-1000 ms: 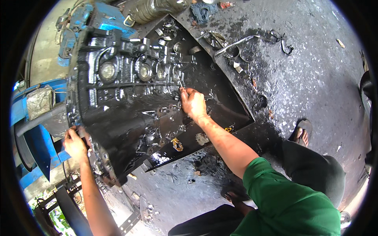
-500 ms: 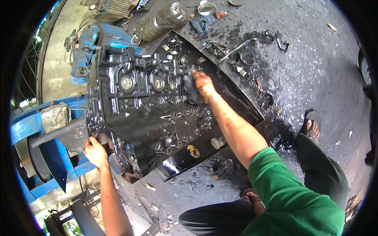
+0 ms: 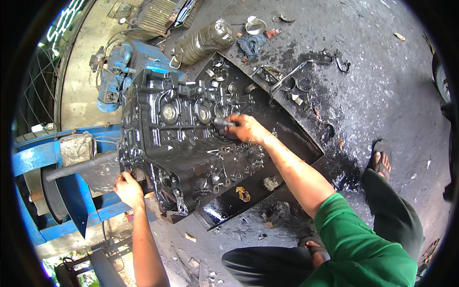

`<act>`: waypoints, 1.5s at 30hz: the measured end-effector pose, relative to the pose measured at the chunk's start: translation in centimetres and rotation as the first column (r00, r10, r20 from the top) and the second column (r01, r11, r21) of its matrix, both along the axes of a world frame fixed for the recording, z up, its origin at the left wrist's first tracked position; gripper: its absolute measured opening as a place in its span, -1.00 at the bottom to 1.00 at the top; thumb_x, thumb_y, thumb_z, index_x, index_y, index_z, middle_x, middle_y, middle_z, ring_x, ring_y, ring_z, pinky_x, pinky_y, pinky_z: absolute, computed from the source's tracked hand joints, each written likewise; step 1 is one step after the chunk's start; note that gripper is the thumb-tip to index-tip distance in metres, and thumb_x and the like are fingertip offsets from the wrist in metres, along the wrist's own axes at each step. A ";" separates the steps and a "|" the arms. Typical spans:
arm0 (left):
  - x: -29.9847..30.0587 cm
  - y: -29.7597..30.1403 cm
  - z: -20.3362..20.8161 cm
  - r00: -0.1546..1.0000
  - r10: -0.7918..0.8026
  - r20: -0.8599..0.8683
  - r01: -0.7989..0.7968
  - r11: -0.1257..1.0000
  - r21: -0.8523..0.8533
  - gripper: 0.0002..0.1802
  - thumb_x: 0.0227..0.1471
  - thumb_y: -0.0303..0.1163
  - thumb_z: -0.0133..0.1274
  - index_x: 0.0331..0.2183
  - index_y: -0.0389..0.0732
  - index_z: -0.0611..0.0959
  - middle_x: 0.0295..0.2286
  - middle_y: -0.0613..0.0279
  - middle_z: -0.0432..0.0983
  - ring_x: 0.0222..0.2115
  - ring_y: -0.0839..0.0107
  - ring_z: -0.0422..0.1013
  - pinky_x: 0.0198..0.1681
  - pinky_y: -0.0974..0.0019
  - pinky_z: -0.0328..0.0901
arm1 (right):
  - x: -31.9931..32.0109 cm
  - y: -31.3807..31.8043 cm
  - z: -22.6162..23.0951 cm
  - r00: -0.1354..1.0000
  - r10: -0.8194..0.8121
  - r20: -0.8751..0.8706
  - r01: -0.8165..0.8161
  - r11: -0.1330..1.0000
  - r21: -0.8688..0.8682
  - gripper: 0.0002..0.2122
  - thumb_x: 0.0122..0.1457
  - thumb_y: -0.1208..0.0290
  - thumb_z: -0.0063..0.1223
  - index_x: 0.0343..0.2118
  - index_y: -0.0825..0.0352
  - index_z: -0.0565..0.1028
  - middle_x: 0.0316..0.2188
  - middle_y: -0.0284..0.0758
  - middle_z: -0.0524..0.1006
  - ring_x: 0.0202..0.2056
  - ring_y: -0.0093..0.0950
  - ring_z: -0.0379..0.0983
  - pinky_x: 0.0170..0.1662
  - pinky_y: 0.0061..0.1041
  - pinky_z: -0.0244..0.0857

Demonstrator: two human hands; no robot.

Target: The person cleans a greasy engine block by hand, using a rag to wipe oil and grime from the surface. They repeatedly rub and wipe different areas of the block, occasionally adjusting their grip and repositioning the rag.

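You can read no words, labels, numbers or signs here — the oily engine block (image 3: 184, 160) before you shows a small white triangular mark (image 3: 169, 148), but you can make out no lettering on it, nor on the plastic bottle (image 3: 206, 42).

A bright green shirt (image 3: 366, 246) with a short, hemmed sleeve (image 3: 330, 213) is worn with long, dark trousers (image 3: 394, 208) and dark, open-toed sandals (image 3: 383, 145).
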State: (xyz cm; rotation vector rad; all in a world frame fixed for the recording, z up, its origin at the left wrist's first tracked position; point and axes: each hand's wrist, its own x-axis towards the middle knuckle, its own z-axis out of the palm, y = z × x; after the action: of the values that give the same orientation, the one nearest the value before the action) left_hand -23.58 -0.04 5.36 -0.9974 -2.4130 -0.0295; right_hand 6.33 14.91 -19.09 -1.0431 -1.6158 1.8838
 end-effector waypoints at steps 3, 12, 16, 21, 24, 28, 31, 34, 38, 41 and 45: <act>-0.1 0.0 -0.1 1.000 -0.010 -0.007 0.010 1.000 0.001 -0.53 0.13 -0.14 -0.20 -0.28 -0.26 0.69 -0.19 -0.06 0.56 -0.08 -0.06 0.35 0.08 0.03 0.17 | -0.1 0.5 2.6 0.935 -0.269 -0.232 0.297 0.950 0.095 -0.61 0.20 0.15 0.05 0.02 0.25 0.49 -0.04 -0.06 0.52 0.03 -0.20 0.44 0.06 -0.28 0.32; 0.0 0.1 -0.2 1.000 0.028 -0.013 -0.028 0.999 0.017 -0.52 0.14 -0.11 -0.19 -0.25 -0.26 0.69 -0.19 -0.10 0.56 -0.07 -0.07 0.34 0.07 0.02 0.19 | -6.7 -0.4 6.1 0.924 -0.339 -0.177 0.373 0.898 0.231 -0.64 0.21 0.12 -0.02 -0.24 0.39 0.54 -0.17 0.04 0.52 -0.10 0.00 0.45 -0.02 -0.14 0.32; 0.5 0.3 -0.1 0.999 0.026 -0.038 -0.025 1.000 0.012 -0.54 0.14 -0.12 -0.17 -0.25 -0.24 0.70 -0.20 -0.11 0.55 -0.07 -0.05 0.34 0.05 0.02 0.22 | -4.7 0.3 5.0 0.970 -0.158 -0.184 0.190 0.966 0.175 -0.65 0.10 0.13 0.06 -0.29 0.38 0.52 -0.42 0.00 0.58 -0.27 -0.03 0.53 -0.12 -0.16 0.35; 0.8 0.4 0.0 0.999 0.032 -0.019 -0.031 0.999 0.029 -0.57 0.14 -0.15 -0.15 -0.27 -0.23 0.71 -0.20 -0.06 0.56 -0.07 -0.04 0.35 0.04 0.01 0.23 | -0.3 2.3 6.9 0.936 -0.297 -0.186 0.315 0.947 0.070 -0.69 0.11 0.12 0.12 -0.25 0.27 0.56 -0.33 -0.06 0.61 -0.26 -0.15 0.58 -0.16 -0.26 0.43; 0.8 0.2 0.0 0.999 0.004 -0.044 -0.003 1.000 0.021 -0.57 0.13 -0.17 -0.16 -0.29 -0.25 0.71 -0.18 -0.05 0.56 -0.07 -0.08 0.35 0.06 0.00 0.22 | -0.6 4.5 7.8 0.790 -0.470 -0.394 0.588 0.763 0.270 -0.74 0.22 0.22 0.07 -0.16 0.30 0.54 -0.16 -0.12 0.56 -0.04 -0.26 0.48 0.01 -0.31 0.34; 0.8 0.2 0.0 0.999 -0.034 -0.013 0.035 0.999 0.039 -0.58 0.14 -0.19 -0.15 -0.31 -0.30 0.69 -0.17 -0.09 0.55 -0.07 -0.10 0.36 0.11 0.02 0.19 | -6.3 4.6 8.7 0.795 -0.570 -0.206 0.545 0.524 0.654 -0.64 0.22 0.20 0.06 -0.01 0.30 0.46 -0.03 0.13 0.42 0.02 0.07 0.36 0.09 -0.09 0.29; 1.0 0.2 0.0 0.998 -0.020 -0.054 0.023 0.999 0.041 -0.60 0.14 -0.21 -0.13 -0.34 -0.31 0.69 -0.22 -0.11 0.56 -0.09 -0.09 0.38 0.11 0.04 0.19 | -8.3 5.0 9.2 0.748 -0.663 -0.034 0.550 0.589 0.592 -0.64 0.21 0.15 0.05 -0.12 0.38 0.49 -0.12 0.13 0.47 -0.16 0.06 0.48 -0.09 -0.08 0.41; 1.0 0.2 0.0 0.993 -0.057 -0.106 0.057 0.998 -0.005 -0.59 0.15 -0.21 -0.13 -0.36 -0.33 0.68 -0.28 -0.10 0.57 -0.11 -0.04 0.39 0.08 0.05 0.21 | -7.5 6.7 10.5 0.776 -0.625 0.093 0.506 0.703 0.500 -0.62 0.22 0.11 0.00 -0.22 0.41 0.53 -0.28 0.07 0.56 -0.28 0.01 0.56 -0.18 -0.12 0.46; 1.0 0.2 -0.2 0.995 -0.041 -0.091 0.044 0.999 0.030 -0.58 0.15 -0.20 -0.13 -0.37 -0.35 0.67 -0.29 -0.10 0.57 -0.13 -0.02 0.40 0.06 0.05 0.22 | -5.3 9.9 12.0 0.902 -0.306 0.304 0.230 0.937 0.262 -0.56 0.18 0.07 0.02 -0.17 0.45 0.56 -0.19 0.10 0.56 -0.09 -0.07 0.53 0.01 -0.22 0.39; 0.9 0.2 -0.2 0.993 -0.035 -0.113 0.039 0.999 0.033 -0.58 0.15 -0.20 -0.13 -0.37 -0.35 0.67 -0.29 -0.10 0.57 -0.13 -0.04 0.40 0.06 0.05 0.22 | -3.9 11.4 11.2 0.955 -0.188 0.231 0.146 0.971 0.190 -0.44 0.15 -0.02 0.02 -0.13 0.53 0.54 -0.10 0.08 0.53 0.00 -0.12 0.48 0.08 -0.28 0.32; 0.5 0.2 -0.2 0.994 -0.043 -0.103 0.045 0.999 0.013 -0.57 0.15 -0.19 -0.13 -0.35 -0.36 0.67 -0.29 -0.11 0.56 -0.12 -0.05 0.39 0.06 0.05 0.22 | -1.5 10.7 8.7 0.982 -0.171 0.084 0.166 0.984 0.061 -0.44 0.12 -0.05 0.02 -0.15 0.47 0.57 -0.11 0.07 0.54 -0.02 -0.11 0.49 0.07 -0.30 0.31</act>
State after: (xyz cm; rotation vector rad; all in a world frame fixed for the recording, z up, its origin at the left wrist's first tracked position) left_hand -23.06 0.12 5.15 -1.0197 -2.2940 -0.0118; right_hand 4.78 25.57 -10.44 -1.2162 -1.5645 1.6958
